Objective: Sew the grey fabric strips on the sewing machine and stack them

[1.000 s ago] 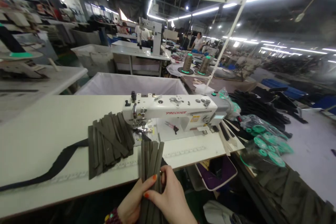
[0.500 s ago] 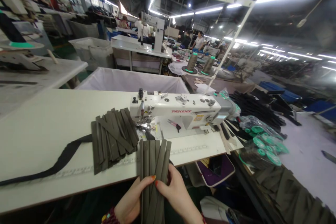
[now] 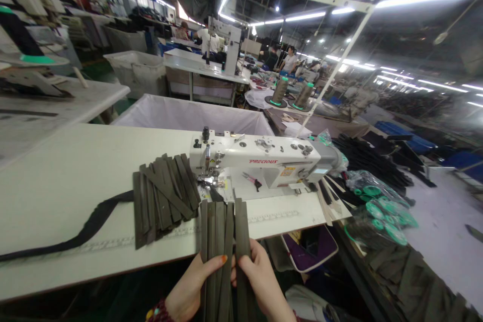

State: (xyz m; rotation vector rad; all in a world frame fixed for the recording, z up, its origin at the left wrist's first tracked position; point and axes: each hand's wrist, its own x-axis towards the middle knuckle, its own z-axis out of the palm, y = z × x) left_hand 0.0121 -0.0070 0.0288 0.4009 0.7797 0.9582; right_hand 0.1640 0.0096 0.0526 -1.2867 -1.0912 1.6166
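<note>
My left hand (image 3: pixel 192 282) is closed round a bundle of long dark olive-grey fabric strips (image 3: pixel 216 241), thumb on top. Just beside it, my right hand (image 3: pixel 264 282) grips a narrower part of the bundle, one or two strips (image 3: pixel 242 226), with a gap between the two groups. Both sets stand upright in view at the table's front edge. To the left, a fanned pile of similar strips (image 3: pixel 163 196) lies on the white sewing table (image 3: pixel 75 171), a black band (image 3: pixel 90 221) trailing from it. Behind is a white sewing machine (image 3: pixel 256 153).
Thread snips (image 3: pixel 252 180) lie under the machine arm. Bagged thread spools (image 3: pixel 381 211) and more strips (image 3: pixel 418 276) sit at the right. Below the table edge hangs a purple-lined bin (image 3: pixel 313 251). A large white-lined bin (image 3: pixel 188 113) stands behind the table; people work farther back.
My right hand has moved slightly right with its strips, opening a gap in the bundle. My left hand keeps its strips. The view has shifted a little.
</note>
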